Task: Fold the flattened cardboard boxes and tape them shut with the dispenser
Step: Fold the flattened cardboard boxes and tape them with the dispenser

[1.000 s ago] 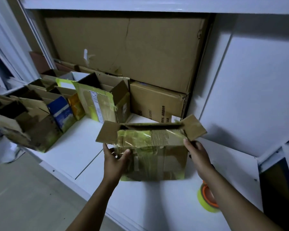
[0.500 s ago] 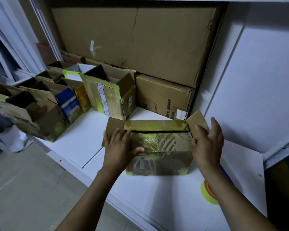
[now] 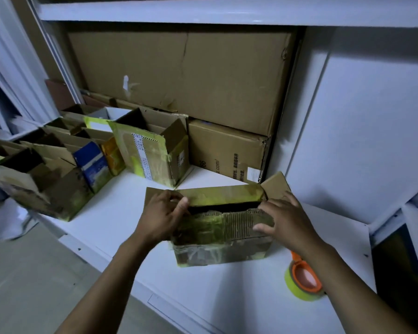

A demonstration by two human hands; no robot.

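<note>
A: The worn brown cardboard box point(image 3: 222, 237) stands mid-frame on the white bench point(image 3: 227, 297), its top gap not closed.

B: The left hand point(image 3: 162, 218) has a pinching grip on a flap. The right hand point(image 3: 285, 220) presses with fingers spread. Let go, and the flaps may spring open, because the yellow-green tape roll on its orange dispenser point(image 3: 302, 280) lies untouched at lower right.

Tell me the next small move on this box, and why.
Probably press both flaps down until they meet: a dark gap is open between the far flap, pinched by the left hand, and the near flap under the right hand. The tape roll lies untouched.
</note>
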